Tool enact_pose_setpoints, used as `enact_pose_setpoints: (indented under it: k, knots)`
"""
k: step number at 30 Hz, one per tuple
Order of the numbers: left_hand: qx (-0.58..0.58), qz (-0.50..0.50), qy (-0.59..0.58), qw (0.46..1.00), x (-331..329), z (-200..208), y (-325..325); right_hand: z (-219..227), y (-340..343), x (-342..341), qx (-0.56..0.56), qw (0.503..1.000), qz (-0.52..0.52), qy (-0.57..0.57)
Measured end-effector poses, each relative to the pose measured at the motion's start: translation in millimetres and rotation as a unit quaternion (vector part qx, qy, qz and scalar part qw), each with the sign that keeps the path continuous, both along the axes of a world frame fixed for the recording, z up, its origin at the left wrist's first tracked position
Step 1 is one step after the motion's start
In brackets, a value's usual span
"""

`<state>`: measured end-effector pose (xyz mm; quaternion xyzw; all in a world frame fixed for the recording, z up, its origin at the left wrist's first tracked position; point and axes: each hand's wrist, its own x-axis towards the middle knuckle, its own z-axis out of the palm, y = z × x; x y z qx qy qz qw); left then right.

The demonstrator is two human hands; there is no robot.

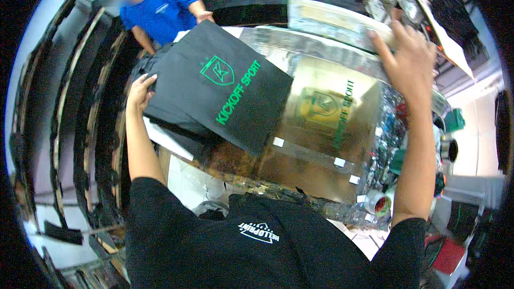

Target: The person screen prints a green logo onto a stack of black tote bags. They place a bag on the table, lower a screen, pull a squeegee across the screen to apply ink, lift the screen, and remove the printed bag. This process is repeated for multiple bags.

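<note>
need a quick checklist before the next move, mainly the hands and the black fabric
1. Left hand on the black fabric: ok, at its left edge.
2. Green print facing up: ok.
3. Right hand clear of the fabric: ok, open by the pale frame.
4. Co-worker's hand clear of the fabric: cannot tell, close to its top corner.
5. Ink dry: cannot tell.

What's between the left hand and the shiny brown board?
In the head view, the black cloth lies between the left hand and the brown board.
</note>
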<state>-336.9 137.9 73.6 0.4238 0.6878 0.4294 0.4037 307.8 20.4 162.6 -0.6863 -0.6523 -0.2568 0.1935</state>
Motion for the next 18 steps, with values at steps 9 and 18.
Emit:
enact_pose_setpoints:
  k: [9,18]
  knots:
    - [0.175,0.327,0.527,0.765,-73,-132,36,2,6,5,-0.009,1.0,0.001,0.0]
    - [0.255,-0.17,0.453,0.837,125,-196,-167,0,-2,-9,0.01,1.0,0.023,0.013]
